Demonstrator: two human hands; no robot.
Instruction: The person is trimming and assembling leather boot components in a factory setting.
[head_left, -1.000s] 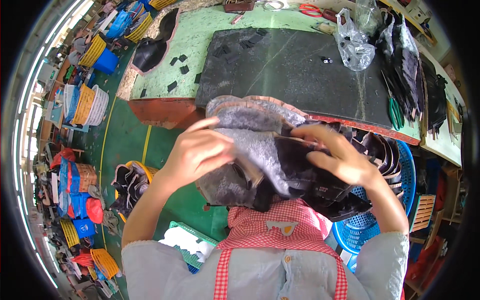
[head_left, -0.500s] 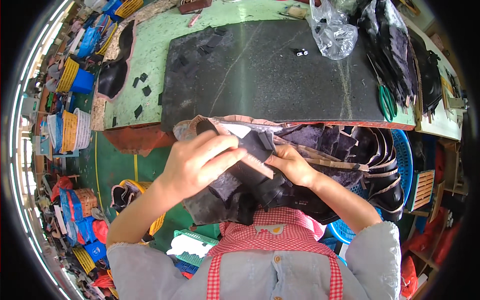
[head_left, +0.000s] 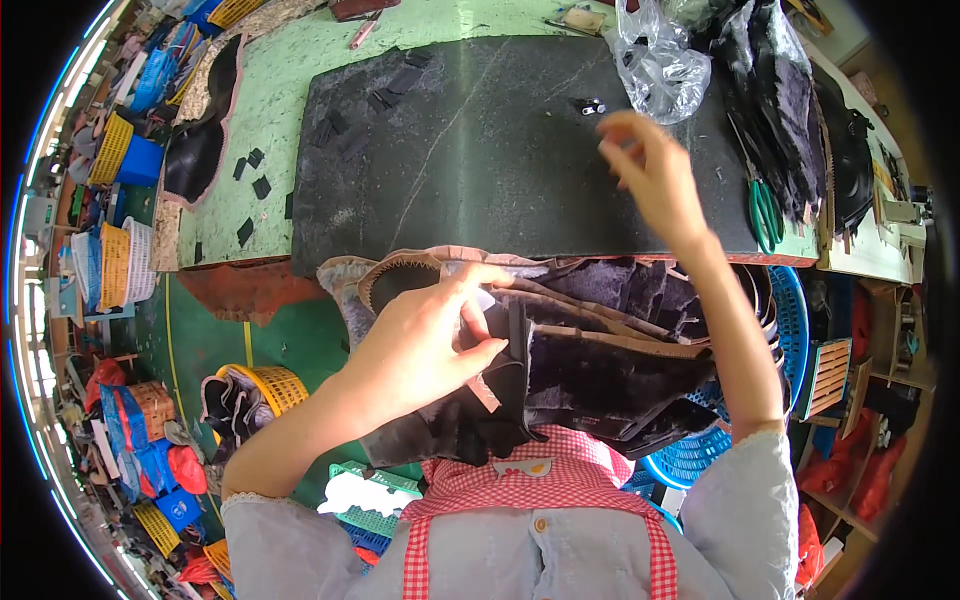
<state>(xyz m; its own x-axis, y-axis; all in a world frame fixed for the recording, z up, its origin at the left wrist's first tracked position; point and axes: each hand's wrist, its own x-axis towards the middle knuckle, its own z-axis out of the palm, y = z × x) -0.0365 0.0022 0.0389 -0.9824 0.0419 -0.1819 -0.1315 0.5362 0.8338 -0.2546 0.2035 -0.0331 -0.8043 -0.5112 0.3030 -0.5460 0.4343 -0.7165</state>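
Left hand (head_left: 415, 335) clamped on black fur-lined leather piece (head_left: 508, 385), near side of dark rectangular slab (head_left: 490, 180); right hand (head_left: 657, 182) well apart, fingers parted (seemingly empty), near small silver-and-black piece (head_left: 593, 107). Best: steady left grip.

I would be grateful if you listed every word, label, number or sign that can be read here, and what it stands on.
No text is clear enough to read.
Dark piece across the lap: small pale print, too small to read.
Small blue bin at lower left: a white mark, too small to make out.
Apron: a picture patch, no readable lettering.
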